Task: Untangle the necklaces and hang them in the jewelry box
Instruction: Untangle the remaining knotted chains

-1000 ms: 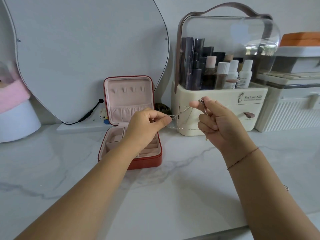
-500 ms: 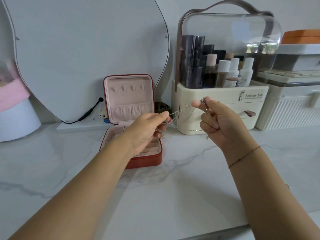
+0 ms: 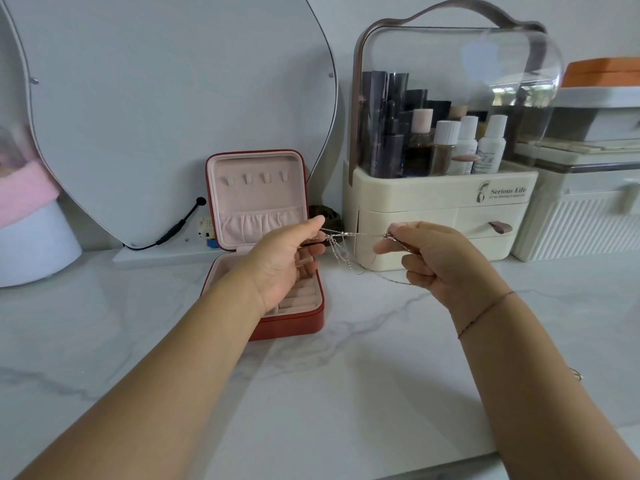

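Thin silver necklace chains are stretched in the air between my two hands, with a tangle and loose loops hanging near the left end. My left hand pinches the chains at its fingertips, palm turned toward me, above the jewelry box. My right hand pinches the other end between thumb and forefinger, the remaining fingers curled over a trailing strand. The red jewelry box stands open on the marble counter, its pink lid upright with several small hooks and a gathered pocket.
A large mirror leans on the wall behind the box, with a black cable at its base. A cream cosmetics organizer with bottles stands right of the box, white storage cases beyond it. A white and pink item sits far left.
My hands have moved apart and lower, drawing the chains out more level. My left hand has turned palm up, and the tangle now hangs near its fingertips.
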A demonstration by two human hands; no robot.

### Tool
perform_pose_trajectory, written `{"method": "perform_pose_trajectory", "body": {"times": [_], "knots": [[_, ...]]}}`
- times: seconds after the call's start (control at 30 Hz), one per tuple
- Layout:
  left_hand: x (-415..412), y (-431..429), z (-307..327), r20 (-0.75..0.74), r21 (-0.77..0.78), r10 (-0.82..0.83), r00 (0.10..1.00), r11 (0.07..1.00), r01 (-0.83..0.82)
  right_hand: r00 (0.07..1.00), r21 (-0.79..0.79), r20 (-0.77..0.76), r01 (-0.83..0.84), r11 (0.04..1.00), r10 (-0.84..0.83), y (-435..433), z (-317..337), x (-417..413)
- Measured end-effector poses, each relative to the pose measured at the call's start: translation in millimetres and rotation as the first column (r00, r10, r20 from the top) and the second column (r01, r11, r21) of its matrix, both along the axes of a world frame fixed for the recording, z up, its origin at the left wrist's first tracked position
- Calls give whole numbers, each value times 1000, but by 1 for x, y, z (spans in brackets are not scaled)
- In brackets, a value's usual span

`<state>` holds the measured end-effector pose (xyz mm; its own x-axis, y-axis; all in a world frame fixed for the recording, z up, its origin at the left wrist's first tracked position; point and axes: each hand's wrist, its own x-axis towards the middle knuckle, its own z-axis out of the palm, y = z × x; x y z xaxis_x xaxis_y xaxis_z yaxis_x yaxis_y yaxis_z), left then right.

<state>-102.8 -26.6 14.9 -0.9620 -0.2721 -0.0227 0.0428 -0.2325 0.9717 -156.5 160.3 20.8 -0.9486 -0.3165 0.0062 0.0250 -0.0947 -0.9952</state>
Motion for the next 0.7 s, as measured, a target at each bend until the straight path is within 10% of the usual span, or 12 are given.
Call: {"method": "perform_pose_trajectory", "body": {"times": [0.37, 0.7], "knots": [[0, -5, 0, 21, 150, -60, 998, 987, 57, 881, 273, -414, 363, 891, -231, 2, 0, 3], [3, -8, 5, -58, 311, -51, 997, 948, 66, 879, 170, -392, 360, 917, -273, 5, 2, -1]]}}
